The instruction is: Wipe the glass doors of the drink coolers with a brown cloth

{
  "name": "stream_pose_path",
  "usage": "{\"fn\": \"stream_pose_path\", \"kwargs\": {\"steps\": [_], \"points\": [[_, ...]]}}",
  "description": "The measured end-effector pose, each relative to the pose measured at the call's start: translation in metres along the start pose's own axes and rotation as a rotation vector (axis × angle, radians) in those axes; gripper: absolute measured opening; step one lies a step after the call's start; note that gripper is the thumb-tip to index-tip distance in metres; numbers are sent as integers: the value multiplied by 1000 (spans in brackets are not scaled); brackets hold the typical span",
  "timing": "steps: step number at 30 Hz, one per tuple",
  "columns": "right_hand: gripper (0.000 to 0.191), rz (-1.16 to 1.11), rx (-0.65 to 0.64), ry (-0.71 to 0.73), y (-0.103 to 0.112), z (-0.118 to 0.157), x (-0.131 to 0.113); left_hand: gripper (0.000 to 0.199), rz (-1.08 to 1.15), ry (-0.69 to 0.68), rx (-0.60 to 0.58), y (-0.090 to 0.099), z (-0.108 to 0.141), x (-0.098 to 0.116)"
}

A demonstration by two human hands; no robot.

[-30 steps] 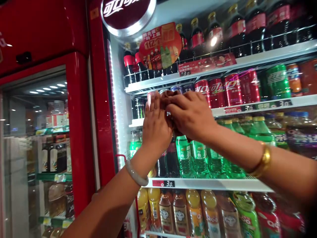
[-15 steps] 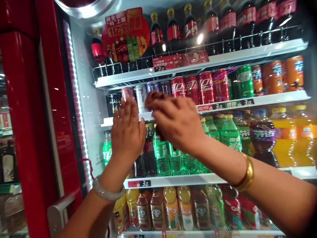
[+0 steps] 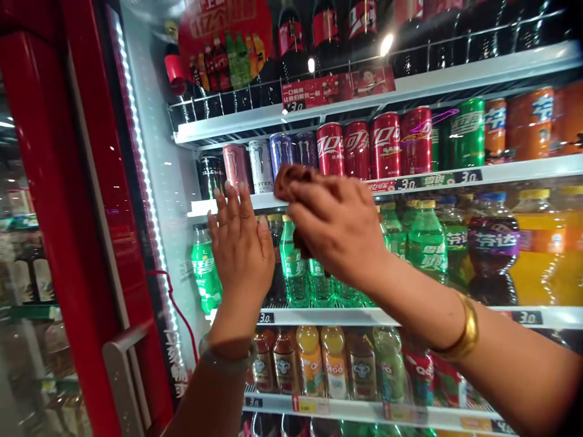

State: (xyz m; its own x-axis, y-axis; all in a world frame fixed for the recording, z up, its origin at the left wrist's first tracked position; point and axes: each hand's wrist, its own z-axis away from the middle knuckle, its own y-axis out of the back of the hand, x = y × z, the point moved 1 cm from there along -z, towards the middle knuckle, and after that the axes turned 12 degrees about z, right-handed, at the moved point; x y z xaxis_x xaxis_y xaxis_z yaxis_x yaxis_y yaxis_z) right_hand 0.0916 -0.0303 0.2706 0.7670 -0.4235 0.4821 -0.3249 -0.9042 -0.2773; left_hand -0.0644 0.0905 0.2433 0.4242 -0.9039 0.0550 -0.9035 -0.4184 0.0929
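Note:
My right hand (image 3: 341, 227) is closed round a crumpled brown cloth (image 3: 296, 181), which bunches out past the fingertips and below the palm. Flat and upright, my left hand (image 3: 242, 246) lies with fingers stretched against what looks like the glass door of a drinks cooler. Behind the glass, a pink can (image 3: 237, 162) and a silver can (image 3: 260, 164) stand just above the left fingertips. Red cola cans (image 3: 330, 149) show above the right hand. Green-labelled bottles (image 3: 294, 267) are partly hidden by both hands.
A red door frame (image 3: 50, 212) with a metal handle (image 3: 125, 376) rises at the left, beside a bright light strip (image 3: 141, 164). White shelves (image 3: 291, 317) carry several rows of bottles and cans. A red cord (image 3: 175, 303) hangs near the frame.
The view has shifted downward and closer, so the upper shelf sits higher in the picture. Both hands keep nearly the same pose, the left one a little lower and further right.

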Motion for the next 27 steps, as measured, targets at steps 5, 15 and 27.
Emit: {"fn": "stream_pose_path", "kwargs": {"steps": [5, 15, 27], "points": [[21, -160, -57, 149, 35, 58, 18, 68, -3, -9, -19, -9, 31, 20], [25, -271, 22, -303, 52, 100, -49, 83, -32, 17, -66, -34, 114, 63], [49, -192, -56, -453, 68, 129, -40, 90, -15, -10, -156, -32, 141, 67]]}}
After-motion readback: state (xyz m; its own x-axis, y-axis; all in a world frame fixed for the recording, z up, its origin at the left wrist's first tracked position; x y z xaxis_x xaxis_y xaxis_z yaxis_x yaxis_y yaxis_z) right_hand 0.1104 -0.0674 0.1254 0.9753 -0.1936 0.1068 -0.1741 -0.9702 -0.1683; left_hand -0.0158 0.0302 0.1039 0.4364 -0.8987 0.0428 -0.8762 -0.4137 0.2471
